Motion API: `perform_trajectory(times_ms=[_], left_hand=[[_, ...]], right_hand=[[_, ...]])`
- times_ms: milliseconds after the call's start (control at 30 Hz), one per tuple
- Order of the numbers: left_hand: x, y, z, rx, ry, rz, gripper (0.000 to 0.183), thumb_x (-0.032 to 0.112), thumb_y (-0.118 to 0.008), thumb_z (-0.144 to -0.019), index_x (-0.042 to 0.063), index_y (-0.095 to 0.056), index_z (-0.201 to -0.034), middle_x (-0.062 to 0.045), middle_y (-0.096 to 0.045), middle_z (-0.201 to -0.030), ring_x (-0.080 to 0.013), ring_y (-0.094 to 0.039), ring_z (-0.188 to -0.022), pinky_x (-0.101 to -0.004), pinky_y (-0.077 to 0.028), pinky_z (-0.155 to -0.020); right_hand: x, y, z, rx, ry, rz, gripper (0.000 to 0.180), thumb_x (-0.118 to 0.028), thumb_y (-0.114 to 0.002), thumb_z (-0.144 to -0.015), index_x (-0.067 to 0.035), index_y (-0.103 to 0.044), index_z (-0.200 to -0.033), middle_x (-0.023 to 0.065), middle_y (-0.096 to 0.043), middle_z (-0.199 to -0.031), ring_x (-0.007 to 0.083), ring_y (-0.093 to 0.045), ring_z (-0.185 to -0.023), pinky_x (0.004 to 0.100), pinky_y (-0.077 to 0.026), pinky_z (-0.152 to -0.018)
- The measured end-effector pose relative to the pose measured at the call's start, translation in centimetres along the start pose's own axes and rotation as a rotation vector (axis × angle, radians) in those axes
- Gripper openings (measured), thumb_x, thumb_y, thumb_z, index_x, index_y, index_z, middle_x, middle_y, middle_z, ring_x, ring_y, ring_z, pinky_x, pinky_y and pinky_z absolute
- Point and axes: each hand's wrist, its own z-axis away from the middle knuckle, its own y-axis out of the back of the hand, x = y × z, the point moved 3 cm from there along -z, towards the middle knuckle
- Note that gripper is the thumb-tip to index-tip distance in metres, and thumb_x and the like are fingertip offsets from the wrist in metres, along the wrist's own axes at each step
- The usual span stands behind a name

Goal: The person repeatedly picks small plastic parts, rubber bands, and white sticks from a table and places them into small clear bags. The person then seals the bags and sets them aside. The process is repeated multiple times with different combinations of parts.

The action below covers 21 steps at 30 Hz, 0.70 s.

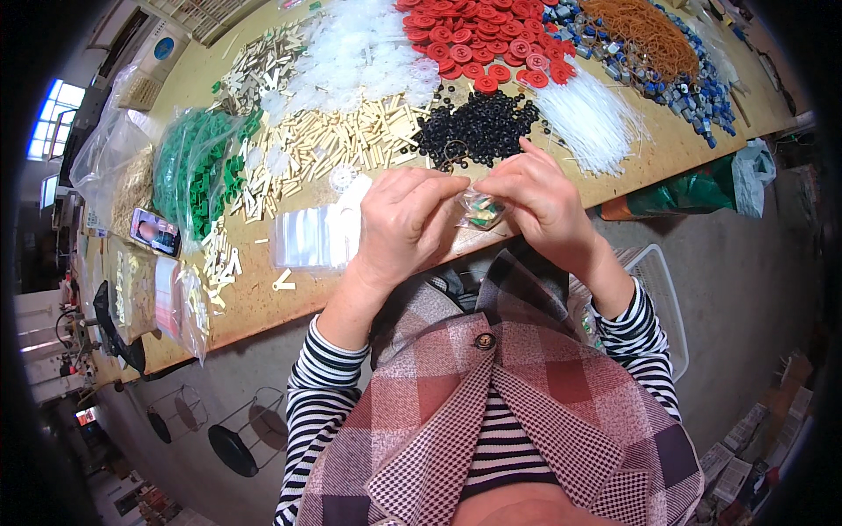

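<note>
Between my left hand and my right hand, a small clear plastic bag with green and cream parts inside is pinched at its top edge by the fingertips of both hands. It hangs over the table's front edge. Just beyond my fingers lies a heap of small black rings. Empty clear zip bags lie in a stack left of my left hand. Cream plastic sticks spread behind that hand. White thin sticks lie beyond my right hand.
Red plastic wheels, small motors, rubber bands and translucent white discs are heaped on the table. Bagged green parts and a phone lie at left. A white plastic basket stands below at right; stools stand lower left.
</note>
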Motion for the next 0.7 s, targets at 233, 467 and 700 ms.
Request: perform_trajectory(times_ms=[233,467,700], left_hand=[[0.0,-0.1,-0.5,-0.070,-0.034,-0.041,0.013,0.009,-0.076,-0.082,0.009,-0.072,-0.095,-0.006,-0.070,-0.087,-0.0259,-0.066,-0.078,-0.0374,-0.049,-0.073],[-0.1,-0.7,-0.9,-0.082,0.024,0.069,0.013,0.007,-0.074,-0.083,0.007,-0.071,-0.096,-0.008,-0.069,-0.088,-0.0276,-0.066,-0.079,-0.0382,-0.051,-0.073],[-0.2,-2.1,0.1,-0.139,0.582,0.681,0.013,0.006,-0.075,-0.095,-0.003,-0.070,-0.102,-0.006,-0.073,-0.096,-0.0097,-0.068,-0.087,-0.0255,-0.055,-0.076]], right_hand=[[0.9,0.8,-0.8,-0.157,0.015,-0.077,0.023,0.003,-0.068,-0.087,-0.008,-0.073,-0.106,0.0062,-0.066,-0.097,0.0272,-0.066,-0.097,0.0534,-0.043,-0.110],[1.3,1.7,-2.1,-0.331,-0.026,-0.195,0.013,-0.003,-0.068,-0.090,-0.001,-0.069,-0.103,0.0104,-0.063,-0.094,0.0296,-0.061,-0.088,0.0363,-0.049,-0.077],[0.1,1.4,-2.4,-0.144,-0.020,-0.202,0.011,-0.003,-0.069,-0.091,-0.001,-0.070,-0.102,0.0120,-0.064,-0.091,0.0300,-0.063,-0.087,0.0373,-0.051,-0.077]])
